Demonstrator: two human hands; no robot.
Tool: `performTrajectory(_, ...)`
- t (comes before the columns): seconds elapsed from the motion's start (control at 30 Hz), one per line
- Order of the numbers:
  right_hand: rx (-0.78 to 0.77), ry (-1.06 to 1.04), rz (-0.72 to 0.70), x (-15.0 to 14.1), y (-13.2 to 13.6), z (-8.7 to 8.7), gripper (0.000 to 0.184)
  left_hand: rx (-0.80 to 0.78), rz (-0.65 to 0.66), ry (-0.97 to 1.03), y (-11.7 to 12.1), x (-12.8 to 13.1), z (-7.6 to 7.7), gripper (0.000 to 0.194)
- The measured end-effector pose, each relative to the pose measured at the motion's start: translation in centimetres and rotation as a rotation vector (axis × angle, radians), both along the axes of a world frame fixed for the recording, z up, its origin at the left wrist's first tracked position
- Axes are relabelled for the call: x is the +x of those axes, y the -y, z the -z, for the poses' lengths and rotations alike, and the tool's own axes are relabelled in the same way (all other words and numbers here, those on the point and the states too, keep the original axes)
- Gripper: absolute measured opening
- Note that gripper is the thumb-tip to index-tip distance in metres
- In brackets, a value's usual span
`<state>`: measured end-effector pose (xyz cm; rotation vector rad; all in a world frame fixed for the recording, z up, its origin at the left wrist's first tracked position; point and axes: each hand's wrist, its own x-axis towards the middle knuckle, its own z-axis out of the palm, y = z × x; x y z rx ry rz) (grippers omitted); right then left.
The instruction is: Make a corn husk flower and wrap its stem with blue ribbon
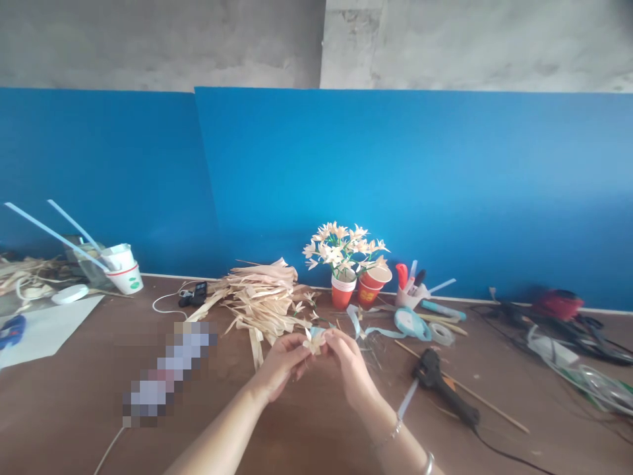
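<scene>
A small cream flower [313, 342] with pointed petals is held between my two hands, low over the brown table. My left hand [284, 361] pinches it from the left with thumb and fingers. From the other side, the fingertips of my right hand [346, 359] close on its petals. Its underside is hidden by my fingers. Just behind lies a heap of dry, pale husk strips [264, 300]. Similar cream flowers on green stems [341, 247] stand in red paper cups [343, 293], and a few loose ones [299, 308] lie beside the heap.
At right lie a black glue gun [442, 386] with its cord, a thin wooden stick [494, 408], a light blue ribbon roll [412, 323] and clear tape [442, 334]. A white cup [124, 277] and a pixelated object [168, 373] are left. A blue panel [395, 165] borders the back.
</scene>
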<state>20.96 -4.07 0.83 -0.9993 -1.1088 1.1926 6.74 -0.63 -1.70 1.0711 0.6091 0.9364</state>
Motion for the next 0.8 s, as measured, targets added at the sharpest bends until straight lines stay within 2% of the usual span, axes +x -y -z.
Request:
performTrajectory(0.1, -0.024, -0.006, 0.011, 0.0, -0.1, 0.2, 0.027, 0.008, -0.042, -0.081, -0.2, 0.1, 0.1, 0.033)
performTrajectory(0.27, 0.022, 0.105, 0.179, 0.0, -0.5, 0.6, 0.026, 0.079, -0.214, -0.242, -0.4, 0.4, 0.3, 0.035)
performTrajectory(0.37, 0.035, 0.168, 0.208, -0.2, -0.4, 0.7, 0.026, 0.111, -0.257, -0.338, -0.3, 0.6, 0.3, 0.033)
performTrajectory(0.57, 0.086, 0.230, 0.194, -0.7, -0.1, 0.6, 0.023, 0.308, -0.346, -0.297, -0.5, 0.6, 0.6, 0.013)
performTrajectory(0.8, 0.100, 0.215, 0.153, -0.5, -0.2, 0.9, 0.022, 0.322, -0.315, -0.246, -0.8, 0.5, 1.1, 0.010)
